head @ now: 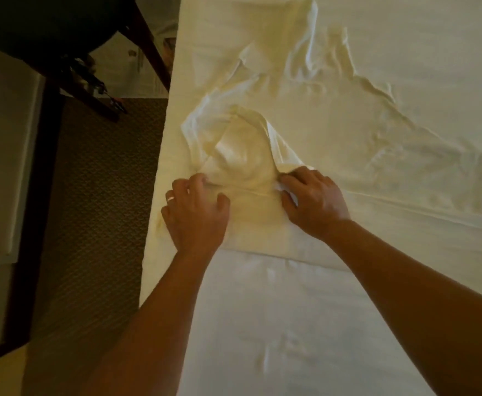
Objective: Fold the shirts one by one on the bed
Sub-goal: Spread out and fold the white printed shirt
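Head view looks down on the bed (305, 324), and I go from nine o'clock toward three o'clock. At the far nine o'clock side is a dark patterned carpet (96, 195), and at eleven o'clock some dark wooden furniture (71, 38); what it is I cannot tell. Near the bed's edge the left hand (195, 214) rests on a pale shirt (242, 155), its fingers (196, 178) curled and seeming to pinch the cloth. The shirt lies close to the middle of the picture, part of it flat under the hands and part of it bunched up toward twelve o'clock. The right hand (314, 200) holds the other side, its fingers (287, 181) curled on a fold of the cloth. Toward one to three o'clock lies more rumpled pale fabric (305, 61); if this is another shirt or only the sheet, I cannot tell.

My judgement: this shirt is about half folded, the upper part is not yet laid down. No finished pile is visible, so much work seems left.
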### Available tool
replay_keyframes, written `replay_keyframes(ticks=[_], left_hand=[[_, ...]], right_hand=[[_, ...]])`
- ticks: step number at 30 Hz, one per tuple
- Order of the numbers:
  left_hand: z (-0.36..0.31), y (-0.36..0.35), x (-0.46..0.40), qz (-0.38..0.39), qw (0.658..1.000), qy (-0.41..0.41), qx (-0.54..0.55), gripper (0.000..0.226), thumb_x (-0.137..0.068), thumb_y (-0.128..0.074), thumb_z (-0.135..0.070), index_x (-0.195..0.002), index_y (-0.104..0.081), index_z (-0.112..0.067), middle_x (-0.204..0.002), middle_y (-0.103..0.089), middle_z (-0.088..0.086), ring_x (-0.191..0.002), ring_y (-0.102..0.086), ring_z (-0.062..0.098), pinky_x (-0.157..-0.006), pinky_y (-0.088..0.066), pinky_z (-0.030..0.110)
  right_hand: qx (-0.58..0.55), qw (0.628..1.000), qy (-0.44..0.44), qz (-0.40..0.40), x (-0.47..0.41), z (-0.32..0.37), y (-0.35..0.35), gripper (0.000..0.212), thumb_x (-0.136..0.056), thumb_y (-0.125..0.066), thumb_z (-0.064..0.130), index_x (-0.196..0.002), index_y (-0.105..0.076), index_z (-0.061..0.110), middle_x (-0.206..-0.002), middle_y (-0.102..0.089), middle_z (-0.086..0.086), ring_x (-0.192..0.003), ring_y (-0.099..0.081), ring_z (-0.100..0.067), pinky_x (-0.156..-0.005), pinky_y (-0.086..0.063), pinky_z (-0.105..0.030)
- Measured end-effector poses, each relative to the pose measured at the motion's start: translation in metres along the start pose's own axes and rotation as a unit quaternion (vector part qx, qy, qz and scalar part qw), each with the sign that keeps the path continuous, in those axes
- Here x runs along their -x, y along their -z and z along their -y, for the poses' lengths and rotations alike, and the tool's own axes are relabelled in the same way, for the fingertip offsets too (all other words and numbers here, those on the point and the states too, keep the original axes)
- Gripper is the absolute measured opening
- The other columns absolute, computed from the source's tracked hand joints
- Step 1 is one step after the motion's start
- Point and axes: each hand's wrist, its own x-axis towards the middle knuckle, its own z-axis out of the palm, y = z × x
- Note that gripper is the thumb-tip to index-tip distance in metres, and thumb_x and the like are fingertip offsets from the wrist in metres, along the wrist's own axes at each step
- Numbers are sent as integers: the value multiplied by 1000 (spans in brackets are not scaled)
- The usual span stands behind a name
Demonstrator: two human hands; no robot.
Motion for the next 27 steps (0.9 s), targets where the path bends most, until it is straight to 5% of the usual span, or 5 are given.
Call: replay_keyframes(ticks=[6, 12, 15, 20, 27], left_hand=[[24, -4, 7, -4, 1000, 10, 1, 45, -88, -65, -33, -129, -58, -17, -124, -52, 12, -113, -49, 36, -92, -39, 48], [25, 7, 5, 4, 998, 67, -18, 41, -89, -62, -36, -125, -59, -16, -122, -54, 14, -112, -49, 38, -92, -39, 50], [36, 13, 10, 13, 996, 88, 1, 44, -88, -59, -38, -125, -58, -13, -123, -53, 16, -112, -49, 40, -87, -40, 45], [52, 28, 22, 26, 986, 165, 19, 46, -86, -65, -37, -127, -57, -18, -127, -51, 12, -115, -50, 37, -87, -42, 44], [81, 23, 27, 19, 957, 195, 213, 29, -89, -71, -33, -110, -56, -20, -101, -61, 2, -91, -61, 26, -74, -42, 33]], right_hand=[[-52, 966, -252, -28, -25, -16, 10, 67, -96, -55, 32, -156, -28, 22, -163, -27, -6, -139, -33, -32, -107, -35, -50], [1, 996, -66, -55, -27, 10, 9, 15, -87, -63, 14, -100, -70, 10, -107, -63, -9, -97, -56, -37, -81, -47, -48], [21, 994, -99, 40, -34, 17, 5, 30, -91, -55, 19, -119, -64, 12, -128, -57, -9, -116, -50, -35, -93, -44, -48], [34, 985, -158, 67, -52, 37, 2, 59, -98, -47, 28, -155, -30, 21, -168, -10, -6, -152, -11, -32, -118, -20, -51], [129, 991, -9, 31, -97, 70, -1, 54, -85, -57, 10, -138, -50, 18, -160, -29, -10, -140, -29, -36, -105, -30, -52]])
